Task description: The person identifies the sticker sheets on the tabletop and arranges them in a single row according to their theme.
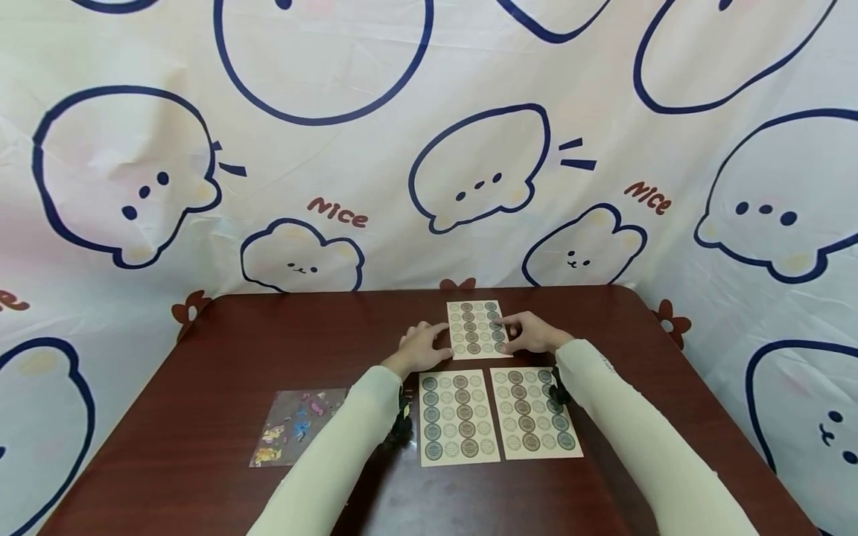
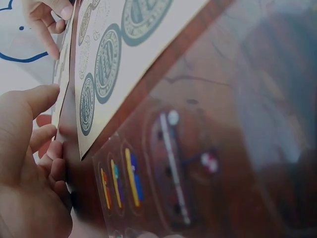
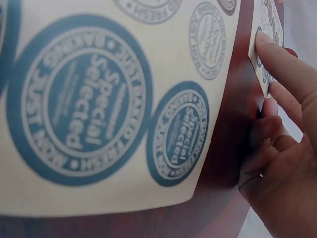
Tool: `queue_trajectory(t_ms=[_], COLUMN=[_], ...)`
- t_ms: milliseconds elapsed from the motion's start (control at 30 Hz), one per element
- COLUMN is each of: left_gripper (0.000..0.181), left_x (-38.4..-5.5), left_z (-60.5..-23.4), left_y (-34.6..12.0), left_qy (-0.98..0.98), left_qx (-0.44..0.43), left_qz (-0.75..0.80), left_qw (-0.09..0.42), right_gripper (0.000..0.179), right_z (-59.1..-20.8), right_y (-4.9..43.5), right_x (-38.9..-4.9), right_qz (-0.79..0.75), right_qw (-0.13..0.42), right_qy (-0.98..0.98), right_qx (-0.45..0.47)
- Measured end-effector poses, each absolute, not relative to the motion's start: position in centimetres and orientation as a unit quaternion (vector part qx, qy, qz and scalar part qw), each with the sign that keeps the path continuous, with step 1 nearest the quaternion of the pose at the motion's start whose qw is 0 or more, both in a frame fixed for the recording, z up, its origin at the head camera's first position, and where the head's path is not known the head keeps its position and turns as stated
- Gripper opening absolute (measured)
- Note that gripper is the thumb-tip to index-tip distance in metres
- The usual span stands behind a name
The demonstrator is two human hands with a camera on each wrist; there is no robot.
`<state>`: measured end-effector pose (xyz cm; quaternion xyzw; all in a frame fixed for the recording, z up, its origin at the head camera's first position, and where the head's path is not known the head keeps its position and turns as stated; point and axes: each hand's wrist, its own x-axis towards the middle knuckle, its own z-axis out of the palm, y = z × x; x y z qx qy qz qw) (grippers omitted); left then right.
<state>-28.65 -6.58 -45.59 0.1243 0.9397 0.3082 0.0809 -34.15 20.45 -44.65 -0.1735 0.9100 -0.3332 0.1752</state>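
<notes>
Both hands are at the far sticker sheet, a cream sheet printed with rows of round brown, pale and blue-grey labels. My left hand touches its left edge, thumb and forefinger spread apart along it. At the right edge, the thumb and forefinger of my right hand rest on the sheet's border. The right wrist view shows this hand with its other fingers curled under. Nearer me lie two similar sheets side by side, the left sticker sheet and the right sticker sheet.
A clear plastic sheet with small colourful stickers lies left of the paper sheets, partly behind my left forearm. Another clear sheet with stick-shaped stickers shows below the left wrist. The brown table meets a patterned cloth behind.
</notes>
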Motion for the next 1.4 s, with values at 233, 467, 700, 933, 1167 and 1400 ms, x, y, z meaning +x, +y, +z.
queue_trajectory(t_ms=[233,467,700,933,1167,1400], left_gripper=[0.068,0.069,0.069,0.068,0.068,0.066], left_x=[-28.88,-29.22,-29.38,-29.13,-29.09,-29.14], left_z=[-45.73,-45.93,-45.86,-45.76,-45.88,-46.11], left_y=[-6.46,-6.32,-6.27,-6.45,-6.58,-6.16], left_qy=[0.954,0.958,0.959,0.958,0.956,0.957], left_qx=[0.131,0.130,0.133,0.136,0.134,0.124], left_qz=[0.257,0.247,0.243,0.246,0.255,0.255], left_qw=[0.078,0.062,0.056,0.063,0.057,0.057], right_gripper=[0.067,0.068,0.068,0.067,0.067,0.066], right_z=[-44.67,-44.94,-44.85,-44.67,-44.66,-45.17], right_y=[20.33,20.55,20.55,20.36,20.11,20.32], right_x=[-34.07,-34.45,-34.50,-34.11,-34.03,-34.33], right_qz=[-0.325,-0.331,-0.327,-0.326,-0.321,-0.316], right_qw=[0.172,0.171,0.167,0.168,0.167,0.167], right_qy=[0.914,0.914,0.915,0.915,0.918,0.922], right_qx=[-0.170,-0.161,-0.165,-0.168,-0.160,-0.149])
